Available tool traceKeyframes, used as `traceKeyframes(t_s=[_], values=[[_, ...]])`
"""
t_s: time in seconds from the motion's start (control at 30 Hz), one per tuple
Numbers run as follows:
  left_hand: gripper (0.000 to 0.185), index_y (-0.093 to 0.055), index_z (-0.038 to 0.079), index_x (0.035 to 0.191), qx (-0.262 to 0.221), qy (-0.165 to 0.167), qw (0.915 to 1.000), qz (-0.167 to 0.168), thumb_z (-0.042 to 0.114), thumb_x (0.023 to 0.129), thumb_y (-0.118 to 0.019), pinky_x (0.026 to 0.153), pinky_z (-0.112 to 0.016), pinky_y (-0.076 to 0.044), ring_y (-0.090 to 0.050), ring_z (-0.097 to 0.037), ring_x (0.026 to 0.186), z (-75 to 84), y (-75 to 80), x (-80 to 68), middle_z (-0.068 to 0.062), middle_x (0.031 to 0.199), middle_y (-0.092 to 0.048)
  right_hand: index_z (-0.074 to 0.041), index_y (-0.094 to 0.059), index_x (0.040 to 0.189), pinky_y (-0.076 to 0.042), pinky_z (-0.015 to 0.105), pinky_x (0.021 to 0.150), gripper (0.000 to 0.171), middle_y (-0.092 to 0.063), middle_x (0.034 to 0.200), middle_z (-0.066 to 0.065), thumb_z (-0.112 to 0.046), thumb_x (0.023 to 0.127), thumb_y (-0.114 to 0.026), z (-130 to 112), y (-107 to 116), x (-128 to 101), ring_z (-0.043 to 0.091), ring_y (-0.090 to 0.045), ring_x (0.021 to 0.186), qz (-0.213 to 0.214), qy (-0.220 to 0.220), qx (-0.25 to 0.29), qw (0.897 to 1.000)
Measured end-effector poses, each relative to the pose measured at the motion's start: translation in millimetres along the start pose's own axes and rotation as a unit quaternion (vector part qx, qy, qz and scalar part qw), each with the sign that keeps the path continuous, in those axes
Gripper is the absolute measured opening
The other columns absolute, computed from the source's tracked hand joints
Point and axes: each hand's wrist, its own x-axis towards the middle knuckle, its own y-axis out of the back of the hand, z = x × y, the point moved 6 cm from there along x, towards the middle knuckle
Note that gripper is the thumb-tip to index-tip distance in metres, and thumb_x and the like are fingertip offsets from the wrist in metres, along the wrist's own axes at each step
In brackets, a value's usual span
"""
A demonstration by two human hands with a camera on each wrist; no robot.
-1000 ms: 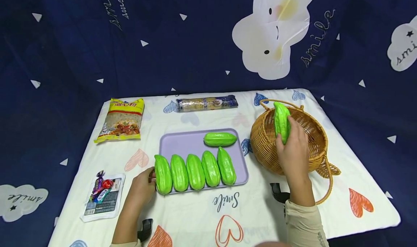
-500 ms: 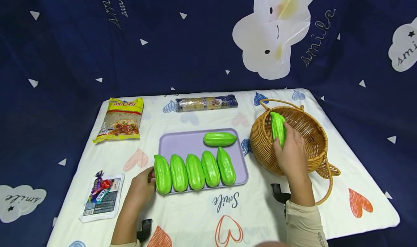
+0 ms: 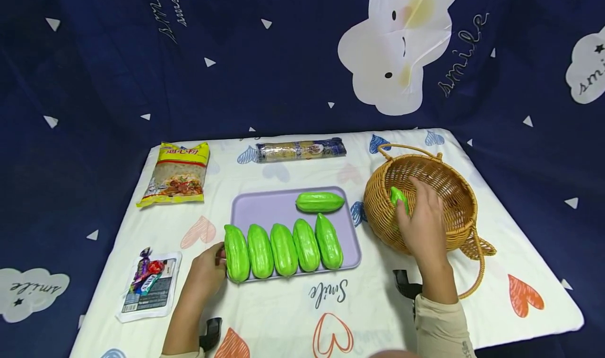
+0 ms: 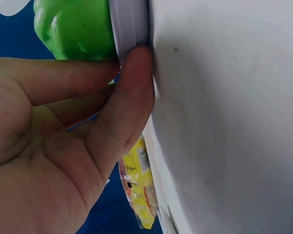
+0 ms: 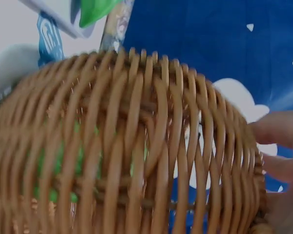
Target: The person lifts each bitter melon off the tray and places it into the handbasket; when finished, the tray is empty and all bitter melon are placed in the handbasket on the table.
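My left hand (image 3: 208, 271) pinches the left edge of a lilac tray (image 3: 255, 203) between thumb and fingers, at the tray's rim (image 4: 129, 29) in the left wrist view. Several bright green, ridged bitter melons (image 3: 283, 249) lie side by side along the tray's near edge, and one more bitter melon (image 3: 320, 202) lies crosswise at its back right. Over the mouth of a round wicker basket (image 3: 378, 211), my right hand (image 3: 425, 221) has its fingers spread. A bitter melon (image 3: 398, 195) shows low inside the basket, partly hidden by the thumb and the weave.
A yellow food bag (image 3: 177, 174) lies at the back left and a long clear packet (image 3: 301, 150) at the back. Front left, wrapped candies (image 3: 147, 274) sit on a flat white pack (image 3: 160, 300). The basket's handle (image 3: 477, 269) droops toward the near side.
My right hand has lowered a bitter melon into the basket and let go; the melon now sits deeper, and the fingers have spread. The left hand stays at the tray's edge.
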Motion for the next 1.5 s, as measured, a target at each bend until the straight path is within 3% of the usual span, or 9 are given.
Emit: traceKeyframes(t_s=[0.13, 0.2, 0.27, 0.47, 0.57, 0.73, 1.23, 1.33, 1.5], values=[[0.046, -0.048, -0.012, 0.134, 0.001, 0.006, 1.0, -0.001, -0.003, 0.089, -0.051, 0.086, -0.051, -0.045, -0.056, -0.033, 0.095, 0.0, -0.4, 0.4, -0.024, 0.108, -0.061, 0.001, -0.057, 0.127, -0.036, 0.05, 0.099, 0.041, -0.054, 0.128, 0.02, -0.001, 0.087, -0.062, -25, 1, -14, 0.038, -0.047, 0.117, 0.064, 0.112, 0.07, 0.989], [0.046, -0.048, -0.012, 0.134, 0.002, 0.006, 1.0, 0.001, -0.003, 0.089, -0.051, 0.086, -0.051, -0.045, -0.056, -0.033, 0.095, -0.1, -0.5, 0.3, -0.023, 0.107, -0.062, 0.002, -0.06, 0.122, -0.041, 0.047, 0.097, 0.036, -0.059, 0.122, 0.018, -0.001, 0.086, -0.064, -39, -6, -24, 0.035, -0.053, 0.113, 0.042, 0.159, 0.084, 0.983], [0.046, -0.048, -0.012, 0.134, 0.001, 0.005, 1.0, 0.002, -0.004, 0.089, -0.051, 0.085, -0.051, -0.045, -0.055, -0.033, 0.094, -0.4, -0.8, 0.3, -0.024, 0.107, -0.061, -0.001, -0.061, 0.121, -0.045, 0.046, 0.095, 0.034, -0.061, 0.119, 0.015, -0.006, 0.088, -0.065, -49, -21, -35, 0.032, -0.056, 0.111, -0.018, 0.18, 0.075, 0.981], [0.045, -0.05, -0.012, 0.132, 0.002, -0.004, 0.9999, 0.009, -0.004, 0.088, -0.051, 0.086, -0.052, -0.045, -0.056, -0.034, 0.094, -0.9, -1.3, 0.1, -0.023, 0.105, -0.063, -0.012, -0.053, 0.135, -0.048, 0.053, 0.093, 0.051, -0.056, 0.129, 0.015, -0.027, 0.089, -0.069, -45, -79, -66, 0.034, -0.054, 0.119, -0.216, 0.133, -0.032, 0.967], [0.044, -0.051, -0.011, 0.132, 0.002, -0.009, 0.9999, 0.011, -0.003, 0.088, -0.051, 0.087, -0.052, -0.046, -0.057, -0.034, 0.095, -0.5, -1.3, -0.2, -0.022, 0.105, -0.063, -0.012, -0.048, 0.141, -0.047, 0.054, 0.093, 0.059, -0.054, 0.133, 0.017, -0.032, 0.09, -0.068, -38, -96, -77, 0.037, -0.054, 0.12, -0.268, 0.101, -0.045, 0.957], [0.044, -0.051, -0.011, 0.131, 0.007, -0.01, 0.9999, 0.011, -0.003, 0.088, -0.052, 0.086, -0.052, -0.046, -0.058, -0.034, 0.095, -1.4, -1.4, -0.4, -0.023, 0.105, -0.063, -0.014, -0.041, 0.147, -0.045, 0.053, 0.097, 0.064, -0.051, 0.139, 0.017, -0.041, 0.093, -0.062, -34, -107, -85, 0.037, -0.051, 0.124, -0.311, 0.068, -0.013, 0.948], [0.046, -0.05, -0.012, 0.132, 0.016, -0.005, 0.9998, 0.007, -0.003, 0.087, -0.052, 0.085, -0.052, -0.045, -0.056, -0.034, 0.094, -0.5, -0.4, -0.4, -0.024, 0.107, -0.062, -0.008, -0.038, 0.147, -0.048, 0.051, 0.093, 0.068, -0.057, 0.13, 0.02, -0.025, 0.089, -0.069, -41, -108, -84, 0.036, -0.058, 0.115, -0.303, 0.061, 0.014, 0.951], [0.046, -0.05, -0.012, 0.132, 0.017, -0.006, 0.9998, 0.009, -0.003, 0.087, -0.052, 0.086, -0.053, -0.045, -0.056, -0.036, 0.095, -0.3, 0.0, -0.4, -0.026, 0.108, -0.062, -0.009, -0.039, 0.147, -0.048, 0.05, 0.095, 0.068, -0.056, 0.134, 0.018, -0.025, 0.088, -0.069, -44, -97, -79, 0.035, -0.057, 0.118, -0.283, 0.062, 0.018, 0.957], [0.045, -0.051, -0.012, 0.131, 0.018, -0.011, 0.9996, 0.017, -0.004, 0.086, -0.052, 0.085, -0.053, -0.045, -0.057, -0.036, 0.094, 0.2, 0.9, -0.1, -0.026, 0.106, -0.063, -0.011, -0.038, 0.147, -0.053, 0.048, 0.084, 0.069, -0.055, 0.134, 0.018, -0.023, 0.088, -0.07, -54, -63, -61, 0.033, -0.06, 0.107, -0.207, 0.084, 0.051, 0.973]])
